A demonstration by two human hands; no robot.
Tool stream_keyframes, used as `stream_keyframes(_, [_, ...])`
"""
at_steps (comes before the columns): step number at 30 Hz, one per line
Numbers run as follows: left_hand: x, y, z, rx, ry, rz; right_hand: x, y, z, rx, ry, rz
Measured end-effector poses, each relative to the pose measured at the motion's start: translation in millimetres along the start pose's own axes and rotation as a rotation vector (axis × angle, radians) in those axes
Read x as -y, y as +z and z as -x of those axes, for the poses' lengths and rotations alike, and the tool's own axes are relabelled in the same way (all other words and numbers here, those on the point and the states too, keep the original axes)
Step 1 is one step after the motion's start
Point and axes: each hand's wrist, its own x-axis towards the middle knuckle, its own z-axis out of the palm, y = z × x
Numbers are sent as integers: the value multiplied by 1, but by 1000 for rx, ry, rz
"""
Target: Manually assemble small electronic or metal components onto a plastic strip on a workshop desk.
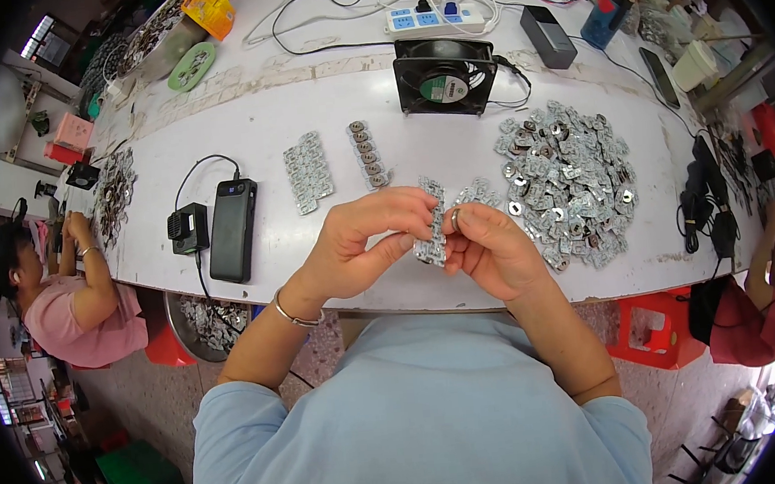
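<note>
Silvery, finely notched metal makes up the flat strip [431, 222] standing on its edge in your left hand [369, 243], at the centre of the frame. The left grip is narrow, thumb and fingers closed on that strip. Your right hand [496, 250], just beside it, pinches a small round metal piece [457, 219] between thumb and finger, near the strip; whether the two touch, you cannot tell from here.

Right of centre, a loose heap [570, 187] of pale, glinting, squarish pieces spreads with a ragged outline, near your right knuckles. A smaller flat panel [480, 190] shows partly behind your right hand. Left of centre lie a straight-sided panel [308, 173] with a bumpy, scalloped rim and a narrow row [367, 154] topped with round metal parts.

The desk [303, 94] is smooth and white, its front edge curving below your wrists. Bare surface runs from the straight-sided panel to the smooth black block [234, 231] at left, and between the narrow row and the square black fan [445, 75] above.
</note>
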Motion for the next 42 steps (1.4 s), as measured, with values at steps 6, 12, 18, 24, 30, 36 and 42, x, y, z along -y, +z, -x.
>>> stream_keyframes(6, [-3, 4, -6, -201, -235, 253, 0, 17, 4, -170, -390, 1171])
stream_keyframes(12, [5, 15, -19, 2, -548, 341, -19, 21, 3, -167, -639, 1351])
stream_keyframes(18, [-7, 10, -25, -30, -592, 165, 0, 23, 20, -441, -606, 1178])
stream_keyframes(24, [-12, 16, -30, 108, -512, -102, 15, 24, 17, -448, -558, 1109])
stream_keyframes(30, [-8, 16, -30, 201, -380, -277, 14, 20, 20, -391, -424, 1096])
stream_keyframes(36, [-6, 21, -33, 261, -392, -317, 15, 11, 17, -334, -257, 1149])
stream_keyframes(42, [-3, 21, -38, 222, -468, -239, 20, 14, 12, -347, -182, 1136])
